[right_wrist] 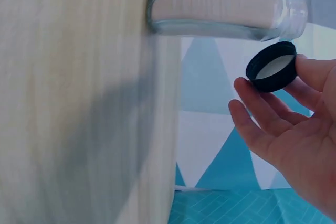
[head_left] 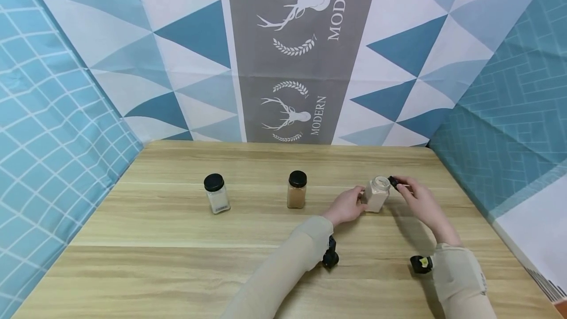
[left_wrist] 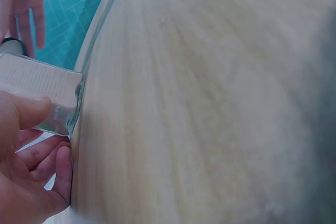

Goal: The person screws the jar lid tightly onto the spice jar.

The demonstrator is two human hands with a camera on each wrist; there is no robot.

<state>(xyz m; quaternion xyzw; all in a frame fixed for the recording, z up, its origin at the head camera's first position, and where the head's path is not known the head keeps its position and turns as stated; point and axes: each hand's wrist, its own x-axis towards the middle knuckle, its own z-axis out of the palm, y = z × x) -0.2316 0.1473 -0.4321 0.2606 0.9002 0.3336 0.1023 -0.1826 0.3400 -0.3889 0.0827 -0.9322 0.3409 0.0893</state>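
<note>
An uncapped glass jar of pale powder stands at the right of the table, its threaded mouth bare. My left hand grips it from the left side, thumb across the printed label on the jar in the left wrist view. Just right of the jar's mouth, my right hand pinches a black lid between thumb and fingers. In the right wrist view the lid is tilted, its pale inner liner facing out, close beside the jar's neck.
A black-capped jar of brownish powder stands mid-table, left of my left hand. Farther left is a black-capped jar of white contents. The wooden table ends at a patterned backdrop behind. A black wrist camera sits under my left sleeve.
</note>
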